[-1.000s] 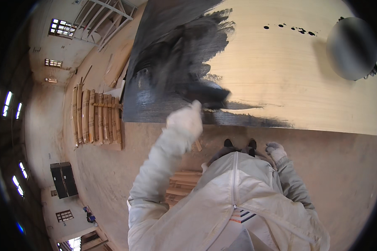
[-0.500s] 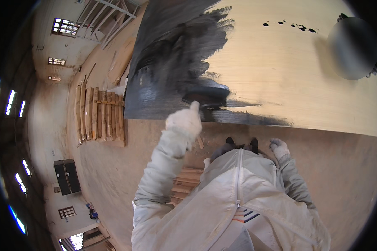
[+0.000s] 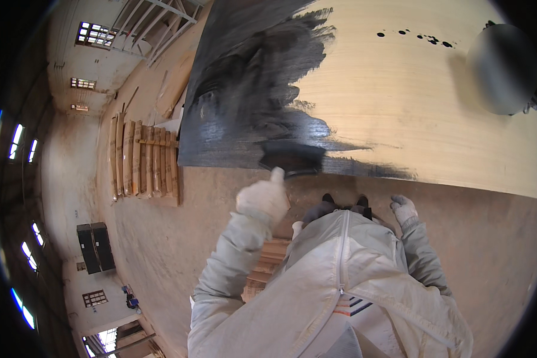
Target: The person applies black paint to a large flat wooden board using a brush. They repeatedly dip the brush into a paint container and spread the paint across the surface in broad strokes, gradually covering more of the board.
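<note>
My left hand [image 3: 261,200], in a white glove, is closed round the handle of a wide black brush [image 3: 292,158]. Its dark head lies at the near edge of a large pale wooden board [image 3: 411,119], slightly blurred by motion. Streaky black paint [image 3: 244,89] covers the board's left part and ends in a ragged border, with a thin smear running right along the near edge. My right hand [image 3: 404,209], gloved too, hangs low beside my body, away from the board. Its fingers look loosely extended, and nothing shows in them.
A row of black drops [image 3: 426,39] dots the board's far side. Over its right end is a blurred round grey object [image 3: 503,68]. Long wrapped bundles [image 3: 142,161] lie on the floor at left, and wooden pieces [image 3: 265,265] lie beside my left arm. Two black boxes [image 3: 95,247] stand farther left.
My left hand has drawn the brush toward me, from the painted surface to the board's near edge. My right hand has shifted slightly to the right.
</note>
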Demonstrator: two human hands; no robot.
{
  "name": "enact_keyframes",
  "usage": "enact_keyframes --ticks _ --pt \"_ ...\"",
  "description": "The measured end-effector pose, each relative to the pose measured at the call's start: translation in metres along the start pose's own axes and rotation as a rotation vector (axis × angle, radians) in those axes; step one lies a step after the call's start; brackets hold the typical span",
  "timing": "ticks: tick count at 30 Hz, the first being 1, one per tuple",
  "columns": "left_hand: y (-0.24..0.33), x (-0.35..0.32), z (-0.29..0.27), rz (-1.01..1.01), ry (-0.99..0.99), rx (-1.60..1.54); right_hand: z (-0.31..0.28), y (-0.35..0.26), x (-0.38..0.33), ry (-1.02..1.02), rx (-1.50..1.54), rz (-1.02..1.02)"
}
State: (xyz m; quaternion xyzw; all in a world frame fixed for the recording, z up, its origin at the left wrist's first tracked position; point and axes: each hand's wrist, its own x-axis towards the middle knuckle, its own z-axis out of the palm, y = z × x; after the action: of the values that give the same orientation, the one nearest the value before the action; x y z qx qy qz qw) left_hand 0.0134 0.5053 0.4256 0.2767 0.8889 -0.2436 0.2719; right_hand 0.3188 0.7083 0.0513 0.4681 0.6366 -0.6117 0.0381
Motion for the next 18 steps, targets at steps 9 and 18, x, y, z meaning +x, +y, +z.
enact_keyframes --ticks 9,18 --pt "0.024 -0.003 0.01 0.096 0.128 -0.008 -0.002 0.015 0.012 0.005 -0.031 -0.048" --pt "0.017 -0.021 -0.002 0.023 0.037 -0.028 0.014 0.007 -0.009 0.002 0.227 0.042"
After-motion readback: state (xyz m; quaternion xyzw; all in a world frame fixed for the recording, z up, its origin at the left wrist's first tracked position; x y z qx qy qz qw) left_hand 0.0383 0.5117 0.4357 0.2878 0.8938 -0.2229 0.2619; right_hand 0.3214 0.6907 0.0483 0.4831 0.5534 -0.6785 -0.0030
